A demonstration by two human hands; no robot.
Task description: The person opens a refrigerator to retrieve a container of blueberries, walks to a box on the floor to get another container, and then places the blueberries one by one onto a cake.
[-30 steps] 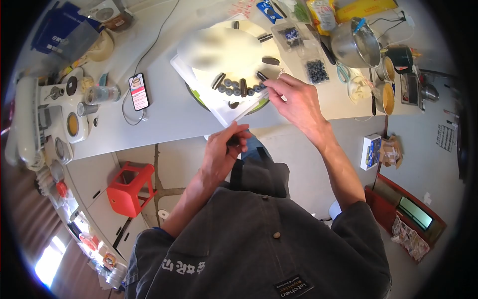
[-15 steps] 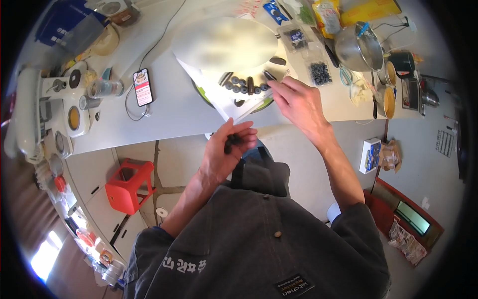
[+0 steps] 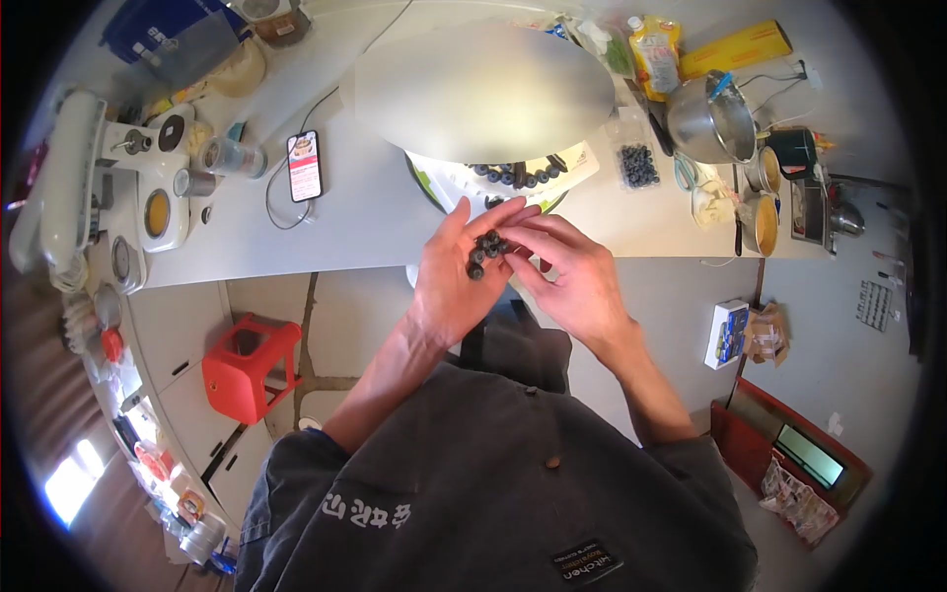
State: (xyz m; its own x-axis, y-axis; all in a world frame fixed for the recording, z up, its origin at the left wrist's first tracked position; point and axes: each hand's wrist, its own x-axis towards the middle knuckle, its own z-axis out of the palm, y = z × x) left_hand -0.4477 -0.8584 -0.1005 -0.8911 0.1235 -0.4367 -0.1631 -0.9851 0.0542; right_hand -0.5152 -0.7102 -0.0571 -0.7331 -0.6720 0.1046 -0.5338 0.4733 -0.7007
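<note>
My left hand (image 3: 449, 288) is turned palm up in front of the counter edge, cupping several loose blueberries (image 3: 485, 253). Over that palm, the bent fingers of my right hand (image 3: 580, 281) pinch at the berries; the fingertips partly cover what they grip. Just beyond both hands, a row of blueberries (image 3: 533, 181) with dark brown sticks (image 3: 520, 176) among them lies on a white surface. Beneath it shows a round green-edged base (image 3: 424, 183). A large pale blurred oval (image 3: 483, 94) hides what is behind the row.
On the right of the counter (image 3: 375, 232) are a clear box of blueberries (image 3: 637, 165), a steel bowl (image 3: 712, 123) and a yellow pouch (image 3: 655, 54). A phone (image 3: 305, 166) with its cable and a white stand mixer (image 3: 163, 202) are on the left. A red stool (image 3: 252, 365) stands below.
My right hand has come back from the row of berries and sticks to my left palm. My left hand has risen slightly and turned its palm further up. The view has shifted a little.
</note>
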